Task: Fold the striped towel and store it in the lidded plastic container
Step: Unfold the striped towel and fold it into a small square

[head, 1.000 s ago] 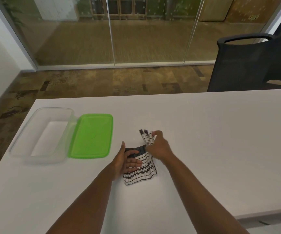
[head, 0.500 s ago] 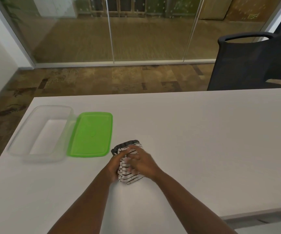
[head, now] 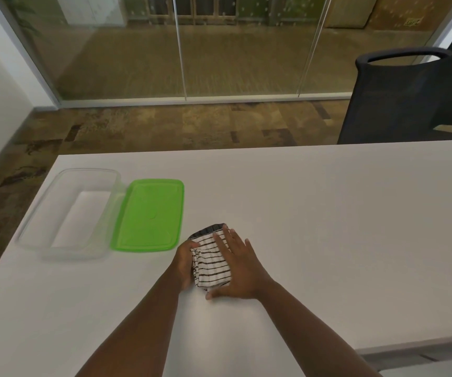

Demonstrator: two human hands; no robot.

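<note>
The striped towel [head: 210, 263] is a small folded bundle, white with dark stripes, lying on the white table [head: 328, 227]. My left hand [head: 185, 265] grips its left side, fingers curled under the edge. My right hand [head: 239, 268] lies flat along its right side, fingers spread over the top and thumb at the near edge. The clear plastic container [head: 67, 213] stands open and empty at the left of the table. Its green lid [head: 148, 214] lies flat beside it, just left of the towel.
A black office chair [head: 409, 96] stands behind the table's far right edge. Glass partition walls run along the back of the room. The table's left edge is close to the container.
The towel went from a loose flat piece with one end lifted to a compact bundle. My right hand folded that end over to the left, then came to rest flat on the bundle.
</note>
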